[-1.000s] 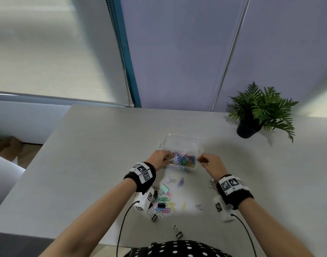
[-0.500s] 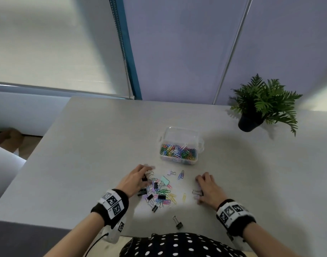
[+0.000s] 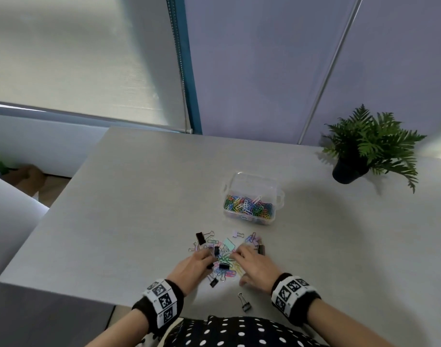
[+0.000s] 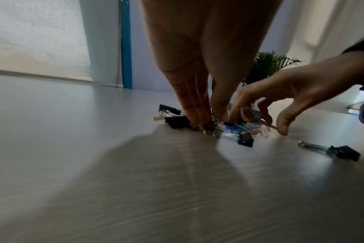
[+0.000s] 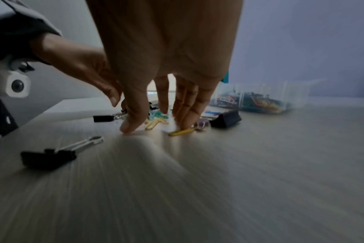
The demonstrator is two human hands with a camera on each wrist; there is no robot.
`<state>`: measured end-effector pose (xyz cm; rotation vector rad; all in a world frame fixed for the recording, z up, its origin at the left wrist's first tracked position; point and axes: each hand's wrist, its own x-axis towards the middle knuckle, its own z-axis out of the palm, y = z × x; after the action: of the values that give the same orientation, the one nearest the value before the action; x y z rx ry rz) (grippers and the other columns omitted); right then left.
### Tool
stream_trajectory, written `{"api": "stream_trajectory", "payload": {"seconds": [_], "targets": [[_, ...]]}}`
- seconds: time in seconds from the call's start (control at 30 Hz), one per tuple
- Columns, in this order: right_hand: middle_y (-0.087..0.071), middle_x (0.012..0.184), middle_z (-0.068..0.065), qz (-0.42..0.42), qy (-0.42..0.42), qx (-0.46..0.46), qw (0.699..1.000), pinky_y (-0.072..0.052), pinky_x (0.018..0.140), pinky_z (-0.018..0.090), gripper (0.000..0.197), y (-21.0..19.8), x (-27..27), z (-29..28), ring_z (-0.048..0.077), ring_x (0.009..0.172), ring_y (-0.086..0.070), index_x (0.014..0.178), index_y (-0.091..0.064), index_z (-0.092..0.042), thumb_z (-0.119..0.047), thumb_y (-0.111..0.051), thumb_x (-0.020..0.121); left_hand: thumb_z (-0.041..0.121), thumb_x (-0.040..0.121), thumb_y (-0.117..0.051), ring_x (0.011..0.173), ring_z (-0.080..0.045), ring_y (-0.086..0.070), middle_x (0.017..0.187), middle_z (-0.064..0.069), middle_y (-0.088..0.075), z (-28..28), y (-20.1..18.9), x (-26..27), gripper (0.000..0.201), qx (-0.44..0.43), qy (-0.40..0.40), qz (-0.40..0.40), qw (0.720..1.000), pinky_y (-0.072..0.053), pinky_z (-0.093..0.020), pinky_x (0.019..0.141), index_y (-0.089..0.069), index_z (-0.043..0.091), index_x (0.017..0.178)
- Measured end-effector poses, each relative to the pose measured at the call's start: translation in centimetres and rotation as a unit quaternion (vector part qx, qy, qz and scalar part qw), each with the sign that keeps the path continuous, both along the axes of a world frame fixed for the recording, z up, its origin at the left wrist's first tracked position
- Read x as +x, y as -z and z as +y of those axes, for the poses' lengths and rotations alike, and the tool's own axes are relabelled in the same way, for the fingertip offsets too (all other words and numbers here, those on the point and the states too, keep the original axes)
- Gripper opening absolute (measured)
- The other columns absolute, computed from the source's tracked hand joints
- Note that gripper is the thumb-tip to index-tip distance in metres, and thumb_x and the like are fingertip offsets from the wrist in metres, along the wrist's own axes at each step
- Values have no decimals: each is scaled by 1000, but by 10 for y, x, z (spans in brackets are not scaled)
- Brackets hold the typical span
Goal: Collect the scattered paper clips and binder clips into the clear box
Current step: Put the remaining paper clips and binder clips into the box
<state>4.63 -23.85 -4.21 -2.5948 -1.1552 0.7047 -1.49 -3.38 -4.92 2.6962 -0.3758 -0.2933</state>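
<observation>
The clear box (image 3: 252,178) stands open past mid-table, holding many coloured paper clips; it also shows in the right wrist view (image 5: 260,95). A pile of paper clips and binder clips (image 3: 223,265) lies nearer me. My left hand (image 3: 203,257) comes at the pile from the left, straight fingers and thumb (image 4: 206,116) pressing down on the clips. My right hand (image 3: 239,256) touches it from the right, fingertips (image 5: 185,121) on the table beside a yellow paper clip (image 5: 182,132). I cannot see anything lifted in either hand.
One black binder clip (image 3: 245,303) lies alone near the table's front edge. Another black binder clip (image 3: 261,249) sits just right of my right fingers, a third (image 3: 200,237) at the pile's far left. A potted plant (image 3: 349,169) stands at the back right.
A second ago both hands were at the box. They dropped to the table either side of the pile and have now slid inward, pushing the clips together.
</observation>
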Motion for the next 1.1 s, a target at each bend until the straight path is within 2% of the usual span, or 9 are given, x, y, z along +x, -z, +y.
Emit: {"api": "stream_trajectory", "payload": {"seconds": [0.1,0.2,0.33,0.4,0.5,0.73,0.87,1.0,1.1], "targets": [[-40,124,9,-13,32,8,999,-50,82,36,65,7,1,4,23,112,-41,128,-38,-12,-27,-72,74,16,88,-56,103,-19,-61,115,-3,-60,-12,1,1,28,21,-4,-14,1000,-57,-27,79,-60,16,116],[-44,118,7,-20,69,32,997,-51,77,37,43,11,6,9,23,110,-44,115,-44,-13,-24,-65,80,18,93,-48,121,-22,-48,131,-6,-49,-24,-5,10,35,70,-5,-1,998,-50,-33,93,-49,15,127],[-51,111,7,-27,75,41,996,-34,71,29,18,13,12,13,23,111,-45,102,-49,-11,-14,-57,86,16,91,-49,126,-26,-45,135,-10,-47,-36,-8,20,35,136,20,-5,991,-46,-38,97,-48,10,126],[-51,112,8,-31,71,29,997,-33,72,30,15,10,11,13,23,112,-44,102,-50,-8,-10,-52,88,14,84,-58,115,-24,-56,121,-8,-58,-37,-4,23,31,161,43,-1,986,-52,-35,88,-56,10,116],[-52,115,8,-27,79,21,996,-39,82,34,15,5,11,10,23,112,-44,104,-51,-7,-11,-49,90,13,90,-48,126,-27,-44,130,-12,-50,-38,-5,28,35,178,68,-5,982,-41,-38,102,-49,6,124],[-54,111,11,22,94,33,995,-37,79,32,13,4,17,-2,26,105,-50,98,-55,-5,-14,-51,89,24,89,-49,122,-23,-45,127,-4,-54,-18,-9,30,35,60,31,-3,998,-45,-35,99,-54,15,123],[-56,91,3,53,140,89,985,-37,76,27,8,2,25,-17,24,94,-55,89,-58,-4,-10,-57,84,28,92,-50,117,-21,-48,124,-3,-55,-6,-15,33,32,0,-66,21,998,-47,-34,95,-55,16,121],[-54,80,0,66,160,127,977,-41,70,25,7,-3,31,-23,16,74,-51,77,-57,-11,-11,-63,81,27,92,-52,97,-18,-57,108,-5,-61,-12,-25,47,29,-96,-142,29,985,-43,-23,87,-54,10,116],[-55,73,-2,76,204,164,962,-41,66,21,18,-13,41,-25,13,67,-50,72,-53,-19,-10,-67,79,23,87,-60,85,-10,-58,103,-1,-62,-24,-29,52,46,-191,-147,53,969,-50,-23,85,-41,15,128]]}}
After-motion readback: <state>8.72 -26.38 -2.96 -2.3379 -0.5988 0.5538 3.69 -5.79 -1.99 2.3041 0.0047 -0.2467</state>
